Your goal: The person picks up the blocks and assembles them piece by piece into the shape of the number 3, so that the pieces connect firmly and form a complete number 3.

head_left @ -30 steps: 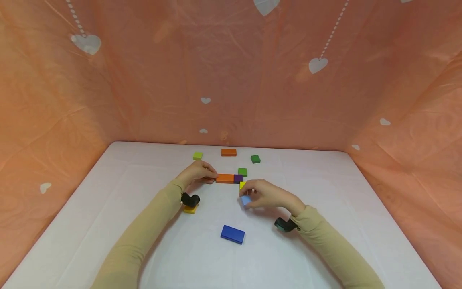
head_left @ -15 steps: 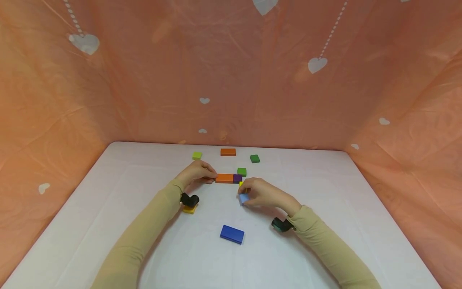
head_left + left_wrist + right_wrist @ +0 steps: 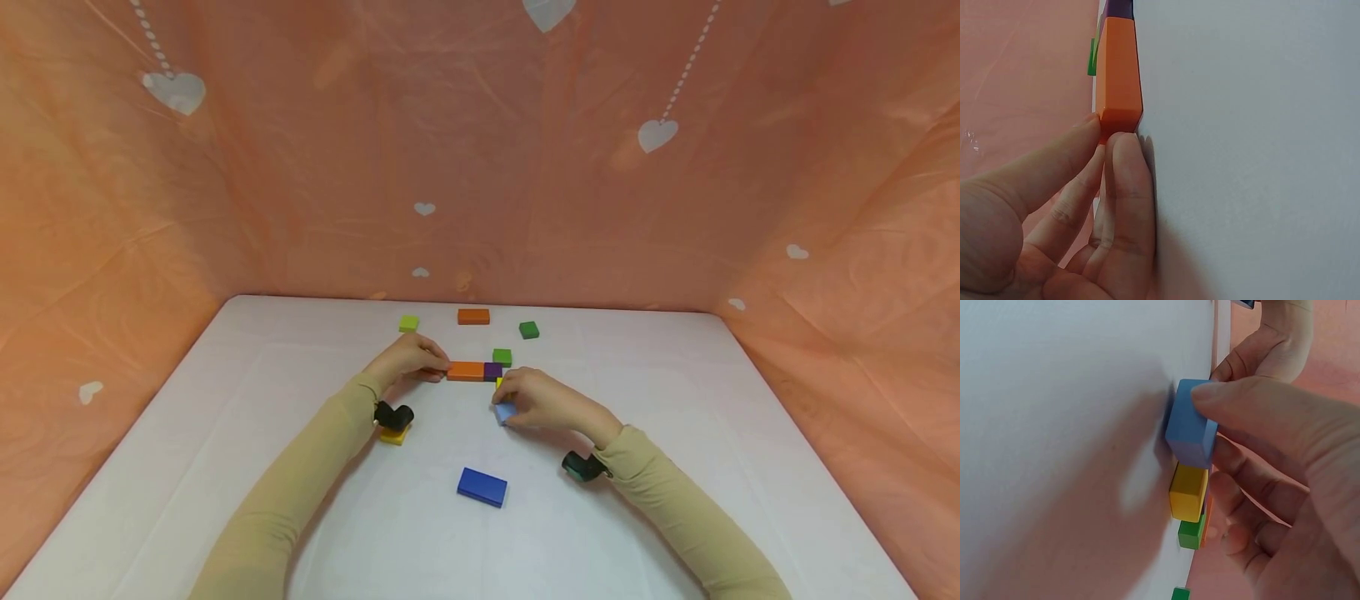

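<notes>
My left hand holds the left end of an orange block, thumb at one side and fingertips on the end face in the left wrist view. A small purple block continues the row at the orange block's right end. My right hand pinches a light blue block between thumb and fingers. The blue block stands right at the end of a yellow block, partly hidden by the fingers in the head view. Beyond the purple block lies a green block.
A dark blue block lies nearer the person. Under the left wrist camera, a golden-yellow block is partly covered. Farther back are a lime block, another orange block and a dark green block. Orange curtains surround the white table.
My right hand has moved slightly left and away from the person, bringing the light blue block in line against the yellow one. My left hand stays at the orange block.
</notes>
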Available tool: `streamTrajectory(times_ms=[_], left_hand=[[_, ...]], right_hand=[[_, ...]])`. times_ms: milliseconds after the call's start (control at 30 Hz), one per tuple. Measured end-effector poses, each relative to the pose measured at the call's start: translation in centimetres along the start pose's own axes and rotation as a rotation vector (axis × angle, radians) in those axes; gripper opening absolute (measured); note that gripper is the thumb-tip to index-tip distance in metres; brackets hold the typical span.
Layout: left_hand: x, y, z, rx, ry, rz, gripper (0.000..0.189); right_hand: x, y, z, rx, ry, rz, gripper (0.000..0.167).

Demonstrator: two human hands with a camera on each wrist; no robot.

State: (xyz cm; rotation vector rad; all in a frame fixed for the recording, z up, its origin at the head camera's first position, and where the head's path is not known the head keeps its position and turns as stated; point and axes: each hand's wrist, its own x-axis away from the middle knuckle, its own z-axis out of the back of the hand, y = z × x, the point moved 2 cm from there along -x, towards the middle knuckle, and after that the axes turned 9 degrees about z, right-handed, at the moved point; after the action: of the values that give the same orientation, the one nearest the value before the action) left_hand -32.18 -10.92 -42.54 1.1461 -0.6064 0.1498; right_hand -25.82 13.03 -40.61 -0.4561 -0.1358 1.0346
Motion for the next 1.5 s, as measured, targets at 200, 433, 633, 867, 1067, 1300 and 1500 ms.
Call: streamTrajectory(times_ms=[200, 433, 633, 867, 1067, 1300, 1500], left_hand=[[-0.07, -0.01, -0.01, 0.003, 0.0, 0.003, 0.017], [-0.28, -0.03, -0.04, 0.006, -0.003, 0.006, 0.018], [-0.26, 0.01, -0.04, 0.034, -0.016, 0.0, 0.018], [-0.27, 0.0, -0.01, 0.033, -0.016, 0.005, 0.017], [-0.25, 0.02, 0.01, 0.037, -0.019, -0.003, 0.017], [-0.31, -0.1, 0.09, 0.033, -0.018, -0.012, 0.017], [-0.34, -0.06, 0.09, 0.02, -0.011, -0.004, 0.019]], right_hand=[[-0.04, 0.08, -0.03, -0.005, 0.005, -0.004, 0.027], [-0.01, 0.46, -0.1, -0.037, 0.013, -0.036, 0.028], [-0.17, 0.75, -0.2, -0.06, 0.039, -0.024, 0.028], [-0.34, 0.93, -0.31, -0.053, 0.039, -0.041, 0.027], [-0.52, 0.96, -0.28, -0.045, 0.045, -0.044, 0.027], [-0.55, 0.9, -0.2, -0.045, 0.051, -0.031, 0.026], [-0.51, 0.95, -0.08, -0.048, 0.05, -0.037, 0.026]])
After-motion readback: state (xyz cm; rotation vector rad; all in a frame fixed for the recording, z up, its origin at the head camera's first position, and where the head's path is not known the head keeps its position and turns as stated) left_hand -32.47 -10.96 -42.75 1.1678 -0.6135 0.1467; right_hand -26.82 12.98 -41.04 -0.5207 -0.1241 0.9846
